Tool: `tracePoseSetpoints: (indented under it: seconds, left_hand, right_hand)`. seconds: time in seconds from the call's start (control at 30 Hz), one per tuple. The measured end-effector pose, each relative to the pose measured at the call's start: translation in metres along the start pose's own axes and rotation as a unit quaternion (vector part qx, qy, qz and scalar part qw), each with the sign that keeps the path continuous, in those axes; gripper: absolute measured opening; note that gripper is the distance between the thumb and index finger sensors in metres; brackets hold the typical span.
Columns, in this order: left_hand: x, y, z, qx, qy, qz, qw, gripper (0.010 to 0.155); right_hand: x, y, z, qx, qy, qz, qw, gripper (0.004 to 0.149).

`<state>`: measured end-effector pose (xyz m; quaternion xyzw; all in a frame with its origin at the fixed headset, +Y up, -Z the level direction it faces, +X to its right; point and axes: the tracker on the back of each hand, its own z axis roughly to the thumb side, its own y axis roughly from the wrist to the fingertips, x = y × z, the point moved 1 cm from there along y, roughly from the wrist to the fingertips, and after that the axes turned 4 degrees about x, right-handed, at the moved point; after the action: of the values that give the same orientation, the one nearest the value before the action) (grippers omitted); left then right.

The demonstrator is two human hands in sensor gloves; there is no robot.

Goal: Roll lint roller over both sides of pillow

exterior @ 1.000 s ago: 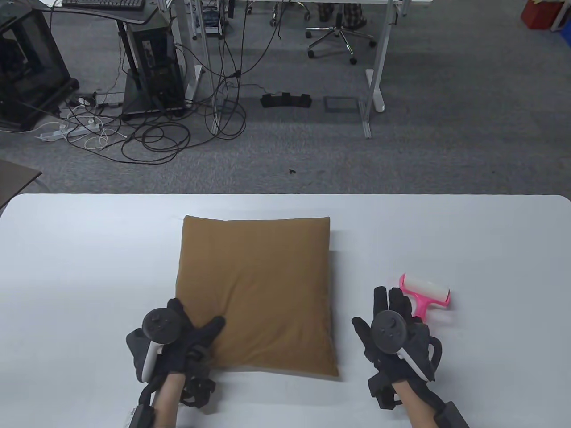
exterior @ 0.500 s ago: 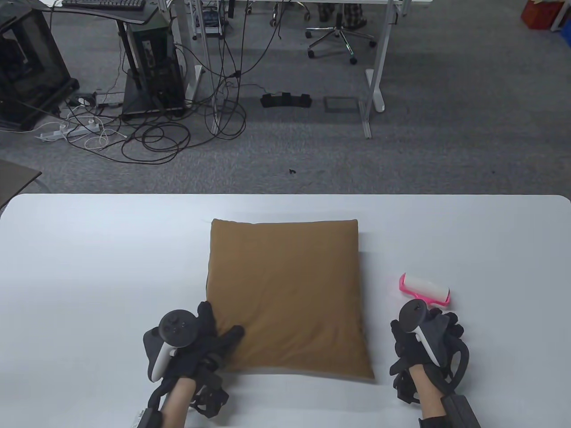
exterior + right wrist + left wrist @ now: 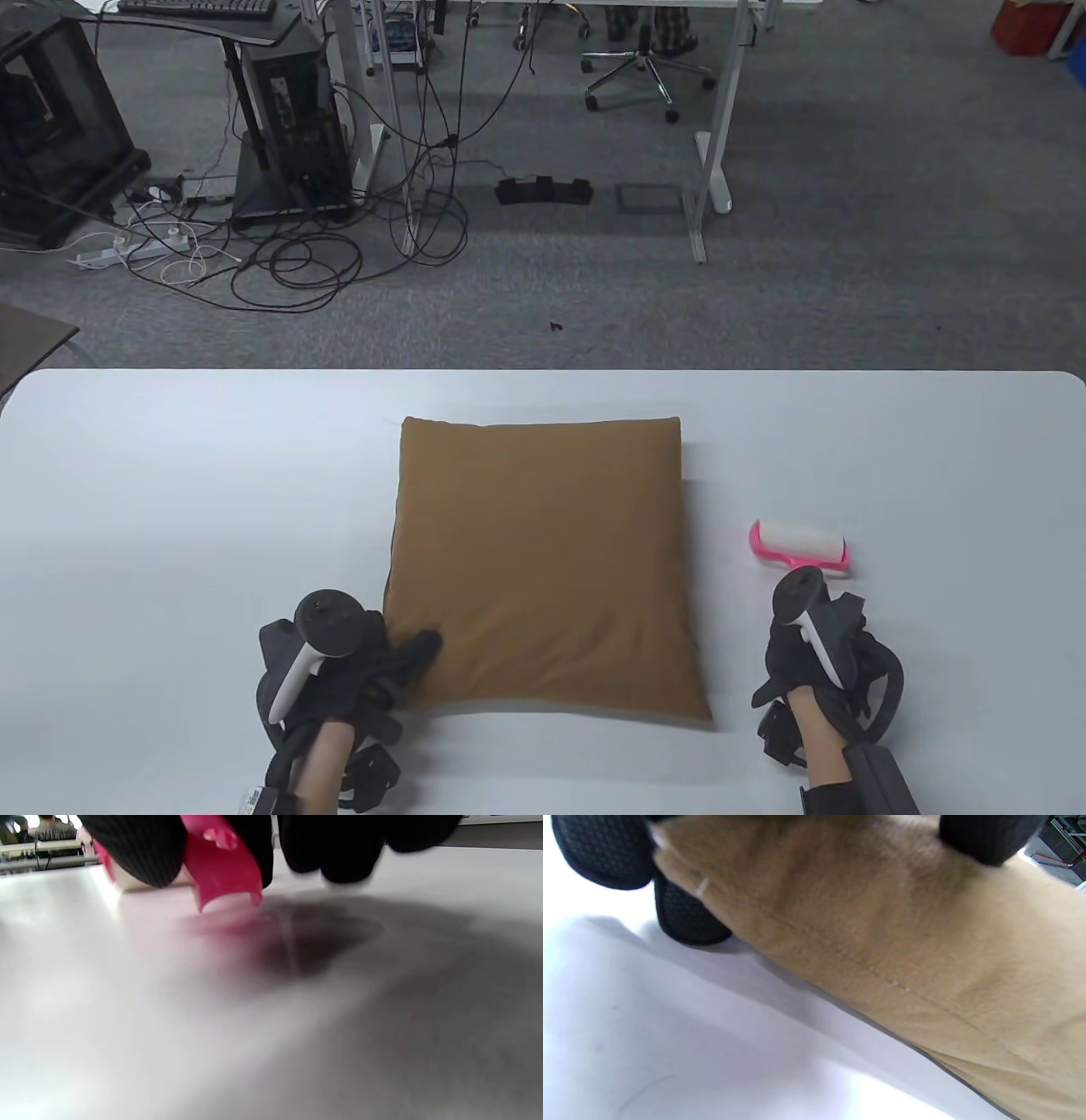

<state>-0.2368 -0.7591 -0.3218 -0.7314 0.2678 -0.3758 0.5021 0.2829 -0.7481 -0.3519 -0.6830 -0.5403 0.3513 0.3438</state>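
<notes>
A brown square pillow [image 3: 543,560] lies flat in the middle of the white table [image 3: 170,509]. My left hand [image 3: 407,649] grips its near left corner, thumb on top. In the left wrist view the pillow [image 3: 882,942] fills the frame, with fingers [image 3: 687,921] at its edge against the table. A pink lint roller [image 3: 802,543] with a white drum lies to the right of the pillow. My right hand [image 3: 827,624] holds its handle. In the right wrist view the pink handle [image 3: 220,870] sits between my gloved fingers [image 3: 135,849], just above the table.
The table's far edge [image 3: 543,371] runs across the middle of the table view. Beyond it is grey carpet with cables [image 3: 288,263], desk legs [image 3: 708,170] and an office chair [image 3: 645,76].
The pillow slid to the right under my left hand, then stopped. My right hand drew back and closed around the roller's handle, and the roller turned slightly.
</notes>
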Motion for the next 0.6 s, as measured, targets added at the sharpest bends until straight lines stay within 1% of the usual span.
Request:
tracePoseSetpoints:
  seconds: [0.1, 0.13, 0.23, 0.33, 0.43, 0.47, 0.5, 0.57, 0.6]
  left_hand:
    - [0.001, 0.003, 0.000, 0.006, -0.002, -0.002, 1.000, 0.100]
    - [0.001, 0.004, 0.000, 0.011, 0.001, 0.003, 1.000, 0.100]
    - [0.001, 0.005, 0.000, 0.019, 0.005, 0.014, 1.000, 0.099]
    - [0.001, 0.005, 0.000, 0.021, -0.001, 0.010, 1.000, 0.100]
    - [0.001, 0.004, 0.000, 0.021, -0.002, 0.004, 1.000, 0.099]
    - [0.001, 0.004, 0.000, 0.021, -0.003, 0.003, 1.000, 0.100]
    - [0.001, 0.004, 0.000, 0.021, -0.004, 0.002, 1.000, 0.100]
    - [0.001, 0.004, 0.000, 0.021, -0.003, 0.003, 1.000, 0.099]
    - [0.001, 0.004, 0.000, 0.021, -0.003, 0.004, 1.000, 0.100]
  right_hand:
    - [0.009, -0.003, -0.006, 0.008, 0.051, 0.008, 0.999, 0.058]
    - [0.013, -0.005, -0.007, 0.015, 0.054, -0.001, 0.998, 0.058]
    - [0.029, -0.011, -0.008, 0.046, 0.076, -0.051, 0.995, 0.059]
    - [0.057, -0.027, -0.012, 0.082, 0.134, -0.113, 0.981, 0.060]
    - [0.089, -0.060, -0.008, 0.171, 0.212, -0.171, 0.947, 0.055]
    - [0.095, -0.069, -0.006, 0.191, 0.216, -0.184, 0.940, 0.054]
    - [0.103, -0.084, -0.003, 0.222, 0.214, -0.207, 0.929, 0.053]
    - [0.110, -0.104, 0.004, 0.261, 0.206, -0.229, 0.915, 0.051]
    - [0.113, -0.117, 0.010, 0.286, 0.187, -0.239, 0.909, 0.050]
